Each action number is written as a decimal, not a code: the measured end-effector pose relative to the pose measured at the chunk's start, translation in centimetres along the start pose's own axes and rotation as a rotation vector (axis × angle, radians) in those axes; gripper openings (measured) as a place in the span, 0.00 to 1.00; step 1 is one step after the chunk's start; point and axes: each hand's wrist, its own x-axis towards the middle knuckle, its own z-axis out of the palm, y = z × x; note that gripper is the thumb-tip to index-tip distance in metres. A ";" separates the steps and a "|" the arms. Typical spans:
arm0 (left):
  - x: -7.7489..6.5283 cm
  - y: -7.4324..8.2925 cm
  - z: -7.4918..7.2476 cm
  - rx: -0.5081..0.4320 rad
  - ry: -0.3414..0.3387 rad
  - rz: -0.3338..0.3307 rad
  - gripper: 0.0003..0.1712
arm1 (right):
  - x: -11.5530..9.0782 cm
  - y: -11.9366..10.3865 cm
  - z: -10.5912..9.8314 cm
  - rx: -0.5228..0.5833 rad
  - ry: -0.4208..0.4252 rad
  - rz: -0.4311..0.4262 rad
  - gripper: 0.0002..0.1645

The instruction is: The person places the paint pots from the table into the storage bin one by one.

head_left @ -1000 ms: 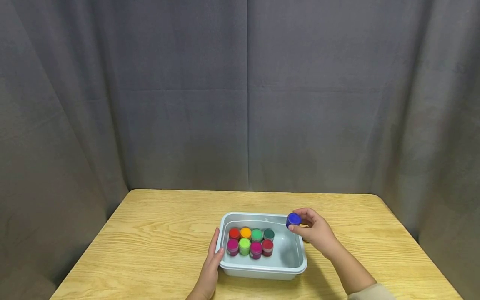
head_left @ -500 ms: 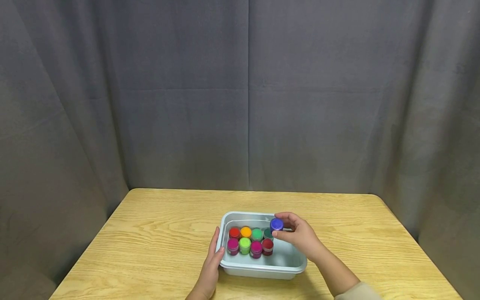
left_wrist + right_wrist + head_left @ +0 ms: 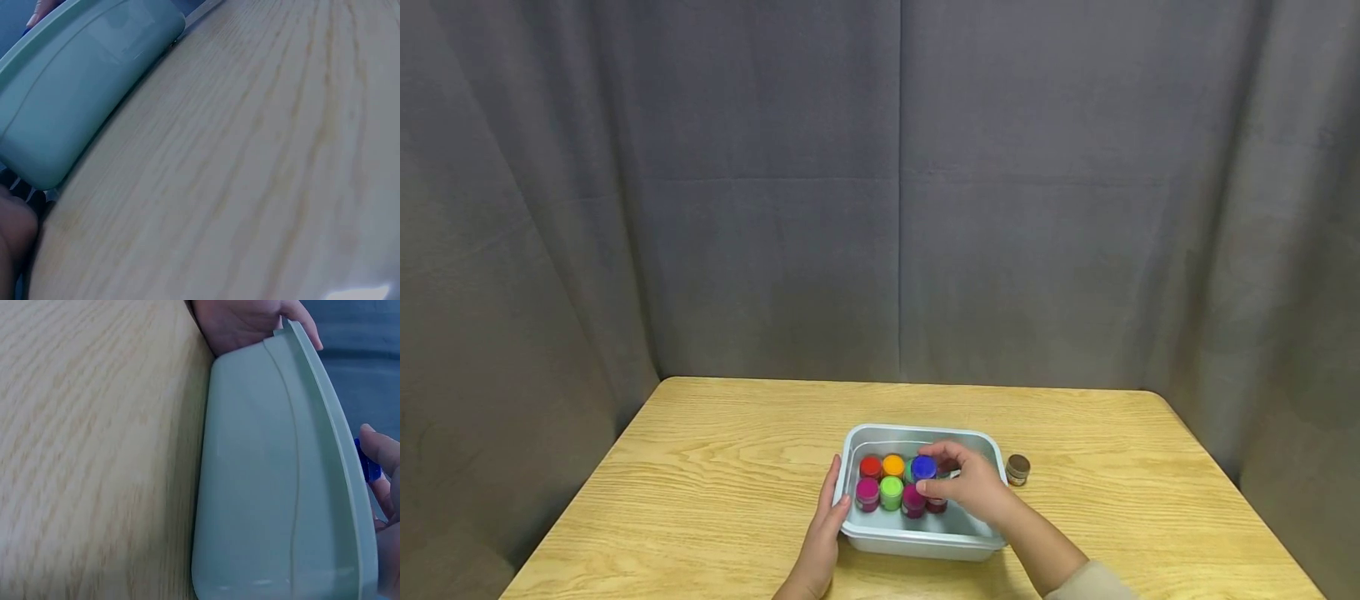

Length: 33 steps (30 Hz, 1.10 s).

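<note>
Over the pale blue-green plastic tub (image 3: 917, 546), my right hand (image 3: 973, 487) pinches a blue paint jar (image 3: 924, 468) between thumb and fingers. The jar is above the others and partly covers a green one behind it. My left hand (image 3: 820, 533) holds the tub's left end, thumb at the rim. In the tub stand two rows of small jars, among them a red jar (image 3: 870, 467), an orange jar (image 3: 892, 466), a lime jar (image 3: 891, 492) and two magenta ones. My right hand hides part of the rightmost jars. The right wrist view shows the blue jar's edge past the rim.
A brown-lidded jar (image 3: 1018, 469) stands on the wooden table (image 3: 737, 467), just right of the tub. Grey curtains (image 3: 775, 208) hang behind the table and at both sides.
My right hand has carried the blue jar leftward from the tub's right rim to above the jars. The brown jar has come into full sight. My left hand stays put.
</note>
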 end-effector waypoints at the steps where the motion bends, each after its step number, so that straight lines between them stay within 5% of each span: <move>1: 0.0 0.0 0.0 0.000 0.000 -0.001 0.35 | 0.0 0.0 0.2 0.001 -0.009 -0.003 0.26; 33: 0.2 -0.4 -0.3 -0.011 -0.013 0.025 0.35 | 1.2 0.7 3.5 -0.162 -0.203 -0.092 0.20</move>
